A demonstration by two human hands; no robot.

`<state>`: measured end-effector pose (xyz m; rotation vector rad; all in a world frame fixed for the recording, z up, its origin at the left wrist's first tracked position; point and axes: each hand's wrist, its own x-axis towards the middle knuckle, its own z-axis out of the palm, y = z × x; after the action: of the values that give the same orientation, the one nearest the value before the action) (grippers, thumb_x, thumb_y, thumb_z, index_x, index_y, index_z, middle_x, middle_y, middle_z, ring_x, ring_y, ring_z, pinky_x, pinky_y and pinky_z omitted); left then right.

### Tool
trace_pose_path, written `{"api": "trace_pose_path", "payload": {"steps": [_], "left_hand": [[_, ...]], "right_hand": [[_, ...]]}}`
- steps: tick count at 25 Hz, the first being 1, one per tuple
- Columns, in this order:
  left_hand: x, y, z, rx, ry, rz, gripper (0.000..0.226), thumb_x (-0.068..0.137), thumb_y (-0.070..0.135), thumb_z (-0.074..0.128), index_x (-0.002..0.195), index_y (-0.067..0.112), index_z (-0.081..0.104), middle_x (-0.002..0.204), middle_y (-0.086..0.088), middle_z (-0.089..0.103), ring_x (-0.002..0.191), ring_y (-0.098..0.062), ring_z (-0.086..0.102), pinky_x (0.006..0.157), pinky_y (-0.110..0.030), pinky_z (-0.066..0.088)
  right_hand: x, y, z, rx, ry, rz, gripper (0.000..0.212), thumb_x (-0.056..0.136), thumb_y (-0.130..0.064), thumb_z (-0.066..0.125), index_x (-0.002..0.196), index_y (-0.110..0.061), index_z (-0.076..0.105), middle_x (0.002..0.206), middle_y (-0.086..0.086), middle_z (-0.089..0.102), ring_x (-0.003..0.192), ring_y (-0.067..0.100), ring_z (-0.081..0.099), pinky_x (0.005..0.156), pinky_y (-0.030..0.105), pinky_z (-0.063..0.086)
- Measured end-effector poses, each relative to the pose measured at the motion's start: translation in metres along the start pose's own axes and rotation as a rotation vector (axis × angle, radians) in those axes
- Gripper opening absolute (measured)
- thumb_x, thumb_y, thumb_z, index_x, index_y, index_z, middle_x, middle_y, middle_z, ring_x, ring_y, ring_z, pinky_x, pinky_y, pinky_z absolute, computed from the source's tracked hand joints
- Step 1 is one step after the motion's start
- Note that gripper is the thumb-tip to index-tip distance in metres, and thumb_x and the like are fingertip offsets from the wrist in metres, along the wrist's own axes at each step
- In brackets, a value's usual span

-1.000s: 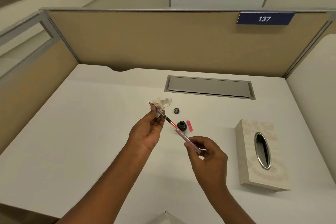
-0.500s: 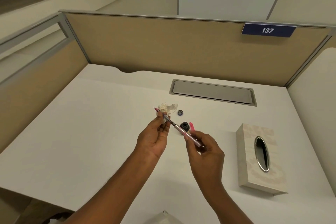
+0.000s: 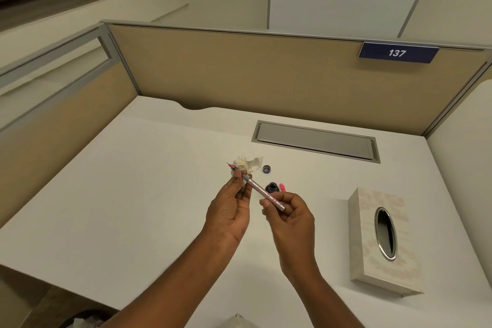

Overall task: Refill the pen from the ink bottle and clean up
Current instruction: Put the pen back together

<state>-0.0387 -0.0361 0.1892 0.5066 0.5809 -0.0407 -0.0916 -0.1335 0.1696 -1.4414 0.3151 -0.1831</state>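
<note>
Fingers of left hand (image 3: 231, 210) pinch pen (image 3: 257, 187) near nib; right hand (image 3: 288, 217) fingers pinch barrel end.

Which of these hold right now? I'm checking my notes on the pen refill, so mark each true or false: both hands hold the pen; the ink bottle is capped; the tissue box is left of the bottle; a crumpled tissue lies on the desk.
1. Both hands hold the pen: true, left hand near the nib, right hand at the rear.
2. The ink bottle is capped: false, its cap lies apart on the desk.
3. The tissue box is left of the bottle: false, right.
4. A crumpled tissue lies on the desk: true.
</note>
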Motion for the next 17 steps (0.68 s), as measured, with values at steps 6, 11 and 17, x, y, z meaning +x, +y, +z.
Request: {"api": "trace_pose_path", "payload": {"steps": [6, 11, 17], "left_hand": [[0.001, -0.003, 0.002, 0.017, -0.010, 0.007, 0.009, 0.084, 0.007, 0.060, 0.086, 0.001, 0.067, 0.097, -0.012, 0.068, 0.094, -0.018, 0.063, 0.101, -0.034, 0.043], [0.004, -0.004, 0.001, 0.052, 0.000, 0.025, 0.010, 0.084, 0.007, 0.059, 0.088, 0.002, 0.066, 0.096, -0.011, 0.067, 0.092, -0.019, 0.063, 0.102, -0.034, 0.042], [0.007, -0.008, -0.001, 0.070, 0.013, 0.027, 0.009, 0.084, 0.006, 0.059, 0.088, 0.001, 0.066, 0.096, -0.012, 0.067, 0.091, -0.019, 0.063, 0.102, -0.035, 0.042]], "right_hand": [[0.001, 0.000, 0.001, -0.078, -0.001, 0.045, 0.042, 0.089, -0.050, 0.047, 0.070, -0.019, 0.068, 0.059, 0.000, 0.069, 0.054, 0.005, 0.061, 0.054, 0.017, 0.047], [0.004, -0.001, -0.001, -0.172, -0.147, 0.199, 0.050, 0.080, -0.069, 0.035, 0.104, -0.029, 0.054, 0.074, 0.001, 0.064, 0.063, 0.006, 0.058, 0.059, 0.018, 0.044], [0.002, 0.010, -0.009, -0.230, -0.014, -0.035, 0.016, 0.084, -0.020, 0.069, 0.091, -0.025, 0.056, 0.086, -0.003, 0.064, 0.079, 0.014, 0.064, 0.061, 0.016, 0.049]]}}
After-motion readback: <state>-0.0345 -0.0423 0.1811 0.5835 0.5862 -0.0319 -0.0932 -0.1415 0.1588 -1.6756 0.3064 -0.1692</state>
